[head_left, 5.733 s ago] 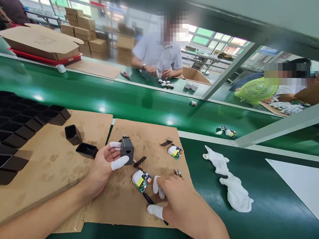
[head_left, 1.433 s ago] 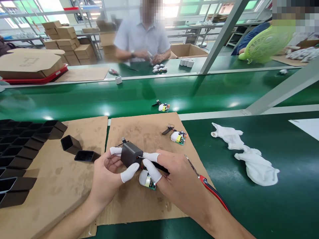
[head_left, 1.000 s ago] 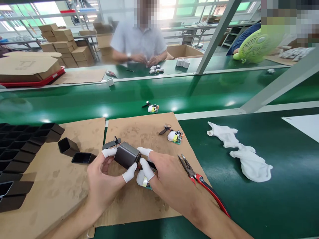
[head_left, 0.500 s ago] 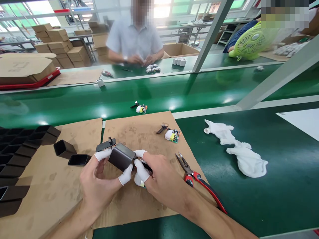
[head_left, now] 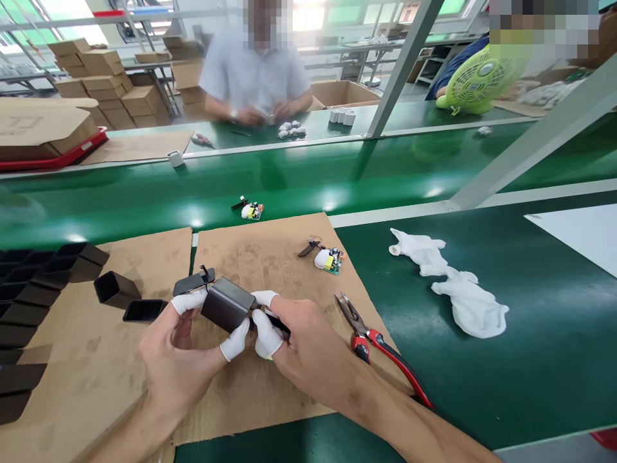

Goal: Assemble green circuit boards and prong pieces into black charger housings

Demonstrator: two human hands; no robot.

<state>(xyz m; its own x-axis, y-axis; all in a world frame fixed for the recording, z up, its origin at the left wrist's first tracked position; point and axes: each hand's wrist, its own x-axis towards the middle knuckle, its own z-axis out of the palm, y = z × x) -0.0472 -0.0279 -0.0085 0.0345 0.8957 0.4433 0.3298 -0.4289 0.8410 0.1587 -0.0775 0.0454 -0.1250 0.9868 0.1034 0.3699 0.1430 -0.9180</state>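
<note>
- the black housing is grasped by the left hand, held between forefinger at its far left end and thumb at its near right corner, above the cardboard.
- its long axis is slanted from upper left to lower right, so the right end is turned toward the right hand.
- a slim dark tool is pinched by the right thumb and forefinger; its tip is brought to that right end, though exact contact cannot be told.
- the housing is thus placed up and left of the right hand, with the left hand nearer.
- a black plate is seen by the left forefinger, seemingly joined by wire to the housing's left end.
- the space below the right fingers is partly taken by a pale piece, mostly hidden.
- beyond, a circuit board is laid well apart; the pliers are set just beside the right forearm.
- two open housings are left farther left.
</note>
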